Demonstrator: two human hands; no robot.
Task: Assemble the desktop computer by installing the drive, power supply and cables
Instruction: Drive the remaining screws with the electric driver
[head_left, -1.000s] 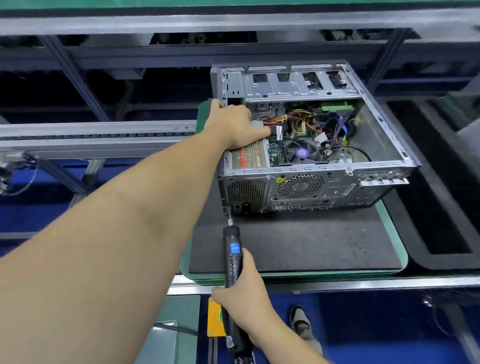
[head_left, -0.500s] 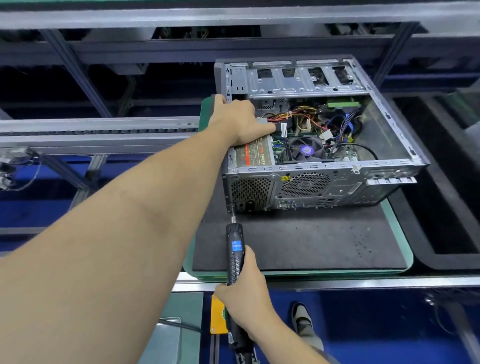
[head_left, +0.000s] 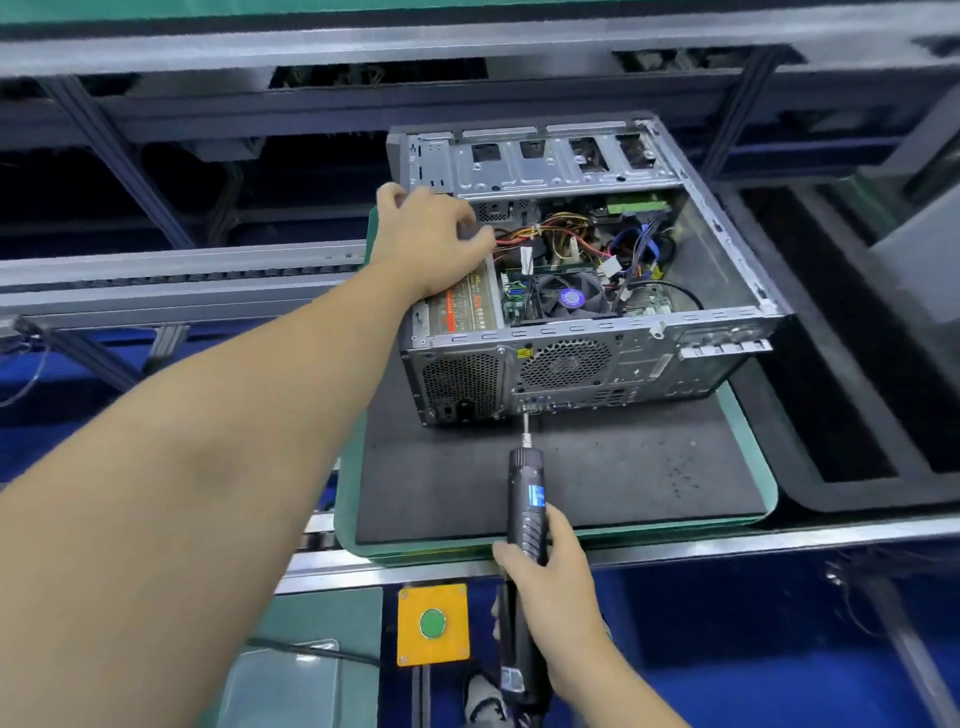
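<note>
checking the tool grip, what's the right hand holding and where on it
The right hand grips the electric screwdriver around its lower body.

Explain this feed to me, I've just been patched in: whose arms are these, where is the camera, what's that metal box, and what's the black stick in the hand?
There is no robot: a person wears the camera on the head, looking down at their own arms. The metal box is an open computer case lying on a dark mat in a green tray. The left hand rests on the power supply inside. The right hand grips an electric screwdriver, its tip at the case's rear panel. A yellow box with a green button sits below.
</note>
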